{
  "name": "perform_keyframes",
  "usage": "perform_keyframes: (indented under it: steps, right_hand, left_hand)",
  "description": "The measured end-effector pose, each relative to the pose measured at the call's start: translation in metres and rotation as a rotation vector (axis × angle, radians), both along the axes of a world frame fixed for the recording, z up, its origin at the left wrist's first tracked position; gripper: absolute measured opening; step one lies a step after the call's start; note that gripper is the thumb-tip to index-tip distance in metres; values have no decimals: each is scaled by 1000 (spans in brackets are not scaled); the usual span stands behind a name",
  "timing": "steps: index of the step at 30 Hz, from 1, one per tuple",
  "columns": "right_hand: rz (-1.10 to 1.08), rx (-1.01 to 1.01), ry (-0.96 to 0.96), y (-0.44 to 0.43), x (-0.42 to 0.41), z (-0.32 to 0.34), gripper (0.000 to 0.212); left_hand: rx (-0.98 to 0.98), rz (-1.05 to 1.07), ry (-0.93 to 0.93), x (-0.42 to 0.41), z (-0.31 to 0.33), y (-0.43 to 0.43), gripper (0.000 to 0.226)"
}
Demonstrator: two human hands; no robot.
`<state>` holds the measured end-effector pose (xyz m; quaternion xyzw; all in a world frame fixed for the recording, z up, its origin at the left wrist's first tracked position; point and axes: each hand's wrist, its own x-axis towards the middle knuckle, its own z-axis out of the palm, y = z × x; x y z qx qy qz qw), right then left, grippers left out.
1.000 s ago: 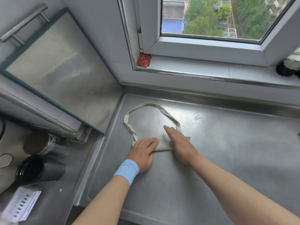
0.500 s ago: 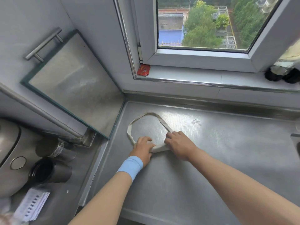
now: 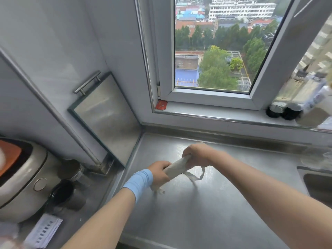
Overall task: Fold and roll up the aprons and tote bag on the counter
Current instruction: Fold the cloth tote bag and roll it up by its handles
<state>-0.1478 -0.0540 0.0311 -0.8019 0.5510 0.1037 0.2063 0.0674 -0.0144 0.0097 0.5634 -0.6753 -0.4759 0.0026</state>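
Steel counter (image 3: 215, 209) fills the lower frame, its back edge running under a sill (image 3: 224, 117) and its left edge dropping to a lower ledge. Above the back edge a window (image 3: 212, 51) looks out on trees and roofs. Off the left edge sits a white cooker (image 3: 19, 182) with an orange patch on top, and a metal board (image 3: 107, 121) with a bar handle leans on the wall by the back left corner. At the right edge the rim of a sink (image 3: 316, 172) shows. Both forearms reach in from the front edge toward the middle of the counter, nearer its left edge. The bag (image 3: 177, 167), rolled into a tight pale tube, is held up off the counter between the two hands, tilted with its right end higher. The left hand (image 3: 160, 172), with a blue wristband (image 3: 138, 182), has its fingers curled round the lower end of the roll. The right hand (image 3: 197, 155) has its fingers wrapped over the upper end. A strap (image 3: 195, 176) hangs in a loose loop under the roll, and another strip dangles below the left hand; whether either touches the counter cannot be told. Two dark cups (image 3: 62, 193) stand between the cooker and the counter's left edge. A printed paper (image 3: 43, 230) lies near the front left corner. Dark-capped bottles (image 3: 280, 111) sit at the sill's right end, blurred. A small red packet (image 3: 161, 105) rests at its left end.
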Motion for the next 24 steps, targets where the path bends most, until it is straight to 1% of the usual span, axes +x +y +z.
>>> perform_keyframes:
  steps: [1, 2, 3, 4, 6, 7, 8, 9, 11, 12, 15, 18, 20, 22, 23, 24]
  right_hand:
    - [55, -213, -2, 2, 0, 0, 36]
    - [113, -438, -21, 5, 0, -1, 47]
    - [164, -626, -41, 11, 1, -1, 55]
    - [212, -744, -48, 17, 4, 1, 62]
    - [278, -835, -23, 32, 10, 3, 73]
    - [271, -846, 0, 38, 15, 1, 75]
    - [237, -876, 16, 41, 19, 2, 71]
    - [189, -917, 22, 43, 24, 3, 63]
    - [90, -1003, -3, 42, 32, 8, 47]
    - [61, -1025, -30, 41, 35, 13, 43]
    - [85, -1064, -116, 34, 36, 24, 37]
    - [129, -995, -248, 30, 38, 38, 28]
    - [55, -863, -348, 29, 44, 51, 24]
    - [-76, -660, -461, 30, 54, 68, 20]
    - [-155, -548, -524, 30, 59, 77, 19]
    - [-229, -445, -579, 28, 62, 84, 18]
  left_hand:
    - [25, 61, 45, 1, 7, 2, 14]
    - [59, 135, 107, 2, 15, 4, 15]
    - [110, 214, 188, 4, 21, 6, 22]
    - [172, 278, 300, 6, 28, 7, 30]
    - [292, 334, 519, 14, 39, 9, 42]
    - [335, 326, 589, 16, 43, 10, 40]
    - [354, 303, 631, 17, 50, 10, 36]
    - [361, 280, 662, 19, 54, 11, 32]
    - [361, 263, 713, 18, 63, 13, 25]
    - [365, 254, 738, 18, 67, 14, 25]
    - [417, 198, 804, 21, 79, 19, 39]
    - [358, 166, 802, 27, 82, 20, 48]
    - [254, 245, 769, 26, 80, 18, 59]
    - [126, 356, 701, 26, 81, 15, 83]
    - [58, 378, 667, 26, 81, 14, 93]
    - [-2, 367, 646, 27, 81, 11, 98]
